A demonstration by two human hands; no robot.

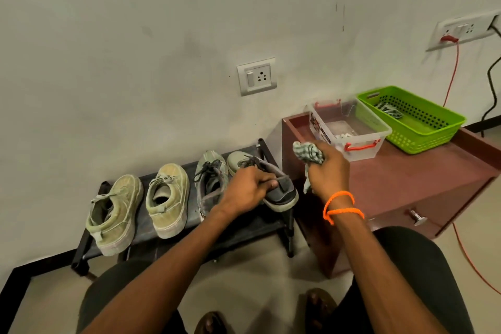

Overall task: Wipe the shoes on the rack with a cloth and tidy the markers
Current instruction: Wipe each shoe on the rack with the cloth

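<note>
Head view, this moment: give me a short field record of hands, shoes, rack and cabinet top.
left hand: grips the heel end of the grey shoe, at the right end of the rack
right hand: holds a checked cloth, off the shoe
rack: four shoes in all, two beige shoes on the left
cabinet: clear box, green basket
markers: cannot tell

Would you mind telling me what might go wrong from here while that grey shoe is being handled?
1. The left hand grips the grey shoe only by its heel, at the rack's right end; it might slip and fall.
2. Its loose laces could snag the neighbouring grey shoe.
3. The checked cloth in the right hand is bunched, with a dangling tail, so it may wipe poorly.
</note>
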